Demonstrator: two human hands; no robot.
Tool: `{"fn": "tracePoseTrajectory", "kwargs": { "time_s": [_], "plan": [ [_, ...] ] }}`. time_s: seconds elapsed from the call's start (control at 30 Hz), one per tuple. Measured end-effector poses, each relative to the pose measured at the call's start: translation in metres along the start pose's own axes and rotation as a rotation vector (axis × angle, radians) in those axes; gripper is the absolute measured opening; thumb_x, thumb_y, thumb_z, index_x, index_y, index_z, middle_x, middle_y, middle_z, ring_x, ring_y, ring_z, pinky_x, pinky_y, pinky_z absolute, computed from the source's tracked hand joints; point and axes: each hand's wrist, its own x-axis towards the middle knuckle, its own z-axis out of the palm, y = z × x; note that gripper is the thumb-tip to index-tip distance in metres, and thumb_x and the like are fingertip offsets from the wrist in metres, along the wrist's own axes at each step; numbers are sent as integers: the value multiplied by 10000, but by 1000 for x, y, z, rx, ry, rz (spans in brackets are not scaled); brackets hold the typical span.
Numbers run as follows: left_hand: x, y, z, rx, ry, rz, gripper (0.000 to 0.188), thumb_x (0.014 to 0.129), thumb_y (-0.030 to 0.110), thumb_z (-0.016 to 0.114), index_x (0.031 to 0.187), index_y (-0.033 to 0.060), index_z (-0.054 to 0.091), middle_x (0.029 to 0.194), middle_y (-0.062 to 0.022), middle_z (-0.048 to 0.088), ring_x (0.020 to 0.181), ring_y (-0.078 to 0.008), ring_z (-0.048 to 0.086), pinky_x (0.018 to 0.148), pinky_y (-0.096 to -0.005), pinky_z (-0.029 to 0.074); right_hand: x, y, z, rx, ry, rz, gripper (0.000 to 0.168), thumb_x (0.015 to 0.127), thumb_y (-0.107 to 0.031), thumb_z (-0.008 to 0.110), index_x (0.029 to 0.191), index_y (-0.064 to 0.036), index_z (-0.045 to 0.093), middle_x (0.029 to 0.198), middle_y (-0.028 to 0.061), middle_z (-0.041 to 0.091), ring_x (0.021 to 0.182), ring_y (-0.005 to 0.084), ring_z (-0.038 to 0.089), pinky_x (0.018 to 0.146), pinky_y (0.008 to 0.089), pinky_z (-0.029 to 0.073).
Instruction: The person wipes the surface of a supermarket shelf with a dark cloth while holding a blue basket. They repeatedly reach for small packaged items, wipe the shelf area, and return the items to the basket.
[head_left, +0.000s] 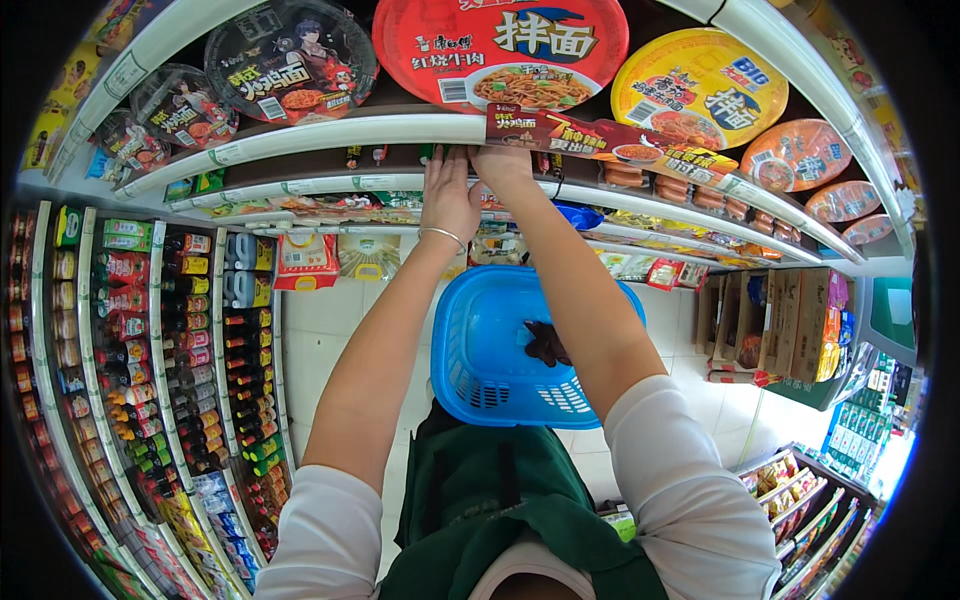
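Note:
Both my arms reach forward to a shelf below the row of instant noodle bowls. My left hand (451, 193) lies over the shelf's white front edge (405, 182), fingers extended inward, a bangle on its wrist. Beside it, my right hand (504, 166) reaches under the upper shelf's edge, its fingers hidden, so what it touches does not show. A promotional strip (615, 146) hangs just right of that hand. Below my forearms is a blue plastic basket (480, 352) with a dark crumpled item (547, 345) inside. A red noodle bowl (502, 52) sits above my hands.
Shelves of bottled sauces (191, 330) stand at the left. Packaged sausages (626, 176) lie on the shelf at the right. Cardboard boxes (780, 322) with packets stand right of the basket. Bagged goods (307, 259) line the bottom shelf. A snack rack (795, 495) is at the lower right.

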Motion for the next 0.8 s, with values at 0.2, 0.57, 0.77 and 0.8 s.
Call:
{"fn": "tracePoseTrajectory", "kwargs": {
  "time_s": [0.2, 0.57, 0.77, 0.8],
  "plan": [
    [-9, 0, -4, 186, -22, 85, 603, 800, 139, 574, 1333, 2, 329, 1371, -199, 331, 1284, -404, 257, 1067, -487, 193, -35, 8, -16, 292, 173, -95, 229, 810, -258, 578, 930, -67, 618, 886, 135, 615, 701, 332, 594, 585, 414, 482],
    [-127, 47, 36, -62, -166, 122, 502, 866, 185, 502, 1321, 28, 361, 1393, -166, 319, 1286, -376, 286, 1049, -526, 204, -265, 128, 82, 339, -138, -11, 81, 776, -144, 586, 838, -95, 604, 818, 81, 562, 655, 309, 581, 547, 402, 483],
    [-187, 59, 74, -179, -368, 67, 486, 853, 164, 516, 1295, 13, 381, 1368, -169, 350, 1281, -358, 299, 1053, -515, 221, -300, 146, 121, 232, -363, 171, 123, 766, -190, 596, 842, -93, 601, 869, 102, 559, 757, 306, 589, 637, 408, 490],
    [-197, 57, 82, -163, -426, 51, 498, 847, 173, 531, 1293, 9, 380, 1359, -178, 358, 1272, -361, 308, 1059, -487, 235, -305, 148, 126, 186, -401, 183, 160, 762, -204, 609, 886, -103, 600, 913, 103, 557, 814, 304, 578, 677, 408, 486]
  ]
}}
